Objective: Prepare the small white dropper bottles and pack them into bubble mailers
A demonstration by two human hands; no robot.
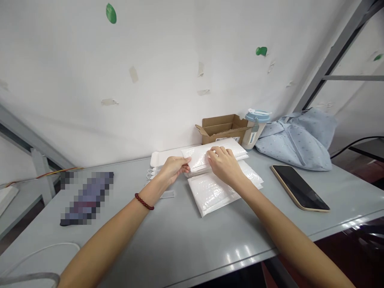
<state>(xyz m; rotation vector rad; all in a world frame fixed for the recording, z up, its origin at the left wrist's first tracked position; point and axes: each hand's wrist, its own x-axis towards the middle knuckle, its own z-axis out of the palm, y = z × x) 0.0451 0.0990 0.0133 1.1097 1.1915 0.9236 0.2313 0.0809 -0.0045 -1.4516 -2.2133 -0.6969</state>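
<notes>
A white bubble mailer (220, 151) is raised a little over the table, its long side across my view. My left hand (175, 167) pinches its left end between thumb and fingers. With curled fingers, my right hand (223, 163) grips the near edge around its middle. Under it lie more white bubble mailers (210, 194), slightly fanned out on the grey table (168, 236). Beside my left hand are several small white looped items (152, 173), partly hidden by the hand, and a small clear strip (167, 194).
An open cardboard box (225, 126) stands at the back by the wall, next to a blue-lidded cup (256, 128). A light blue fabric bag (295, 140) and a phone (300, 188) lie on the right. A blurred-out dark item (88, 200) is at left.
</notes>
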